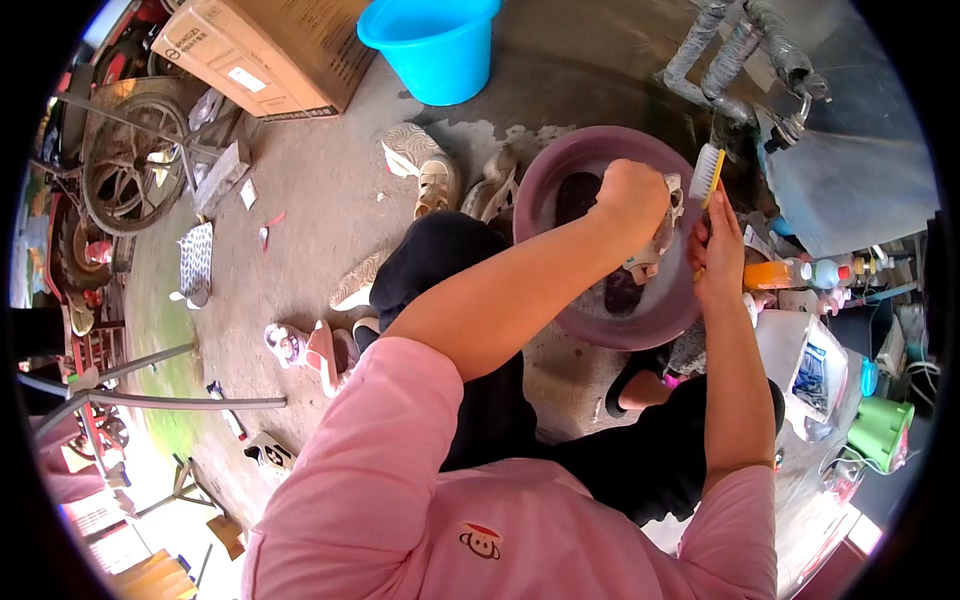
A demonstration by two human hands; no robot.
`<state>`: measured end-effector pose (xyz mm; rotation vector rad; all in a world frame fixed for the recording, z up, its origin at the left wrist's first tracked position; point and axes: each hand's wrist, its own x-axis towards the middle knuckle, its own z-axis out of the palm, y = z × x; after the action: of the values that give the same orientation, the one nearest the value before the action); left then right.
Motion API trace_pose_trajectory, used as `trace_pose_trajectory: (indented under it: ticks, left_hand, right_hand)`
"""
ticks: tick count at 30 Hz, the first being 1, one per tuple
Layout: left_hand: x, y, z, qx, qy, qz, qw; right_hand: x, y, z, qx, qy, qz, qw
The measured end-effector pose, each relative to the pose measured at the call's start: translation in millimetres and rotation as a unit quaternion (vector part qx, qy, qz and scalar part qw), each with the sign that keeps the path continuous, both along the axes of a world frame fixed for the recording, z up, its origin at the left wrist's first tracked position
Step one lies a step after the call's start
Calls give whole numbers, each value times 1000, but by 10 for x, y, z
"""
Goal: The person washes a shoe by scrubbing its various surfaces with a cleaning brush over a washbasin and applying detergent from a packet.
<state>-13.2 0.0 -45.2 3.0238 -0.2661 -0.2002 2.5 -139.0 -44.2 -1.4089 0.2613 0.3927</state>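
A mauve plastic basin (pixel 545 165) stands on the floor in front of me, with sudsy water in it. My left hand (pixel 635 200) is closed around a wet, pale shoe (pixel 655 255) over the basin; part of the shoe is hidden behind the fist. At the basin's right rim, my right hand (pixel 718 245) grips a scrubbing brush (pixel 708 172) with a yellow back and white bristles. The bristles point up and left, apart from the shoe. Two dark oval shapes lie in the water, one a dark piece (pixel 624 292) near the shoe; I cannot tell their kind.
A blue bucket (pixel 430 50) and a cardboard box (pixel 265 60) stand beyond the basin. Several shoes, including a beige sneaker (pixel 435 185), lie left of it. Wrapped pipes (pixel 735 60) rise at upper right. Bottles, one an orange bottle (pixel 775 274), and a green container (pixel 880 432) crowd the right.
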Motion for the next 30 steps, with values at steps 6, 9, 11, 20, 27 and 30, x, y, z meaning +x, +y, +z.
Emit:
trace_pose_trajectory:
  ticks: [6, 9, 11, 20, 27, 30]
  left_hand:
    - [-39, 7, 81, 0, 30, -1, 1000]
    - [-34, 80, 41, -26, -15, 51, 998]
    - [86, 184, -121, -152, -27, 135, 979]
    - [327, 48, -458, -905, 75, 330, 256]
    - [320, -129, -193, -871, -12, 404, 280]
    - [292, -161, -161, -872, -29, 396, 286]
  right_hand:
    - [-5, 37, 5, -10, -23, 25, 999]
    - [13, 3, -21, 5, -31, 8, 999]
    - [36, -29, -32, 12, -43, -5, 999]
    - [-356, 170, -57, -254, -412, 93, 870]
    - [-74, 94, 40, -272, -400, 82, 872]
    - [7, 112, 4, -245, -359, 58, 899]
